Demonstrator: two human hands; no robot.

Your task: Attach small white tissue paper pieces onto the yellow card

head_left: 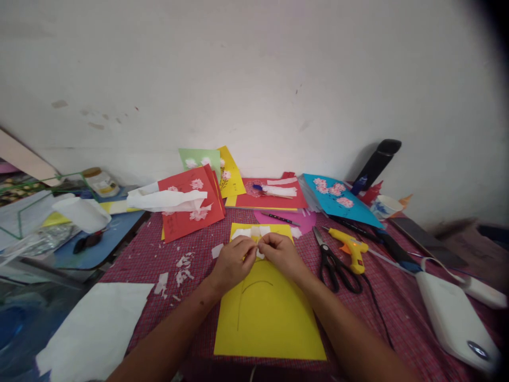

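With fingers pinched narrow, holding what I cannot tell, the left hand (235, 261) and right hand (283, 254) meet by white paper bits (241, 233) near the yellow sheet's (272, 323) top, where soft, slow pinches seem best.

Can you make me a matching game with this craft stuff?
Things
1. Large flat yellow paper sheet
2. Black-handled metal scissors
3. Blue card with pink flowers
4. Long white paper strip

Places
A. Beside the yellow plastic glue gun
B. Across a red flowered card
C. Beneath the left hand and right hand
D. Near the tilted black object

Pairs: 1-C, 2-A, 3-D, 4-B
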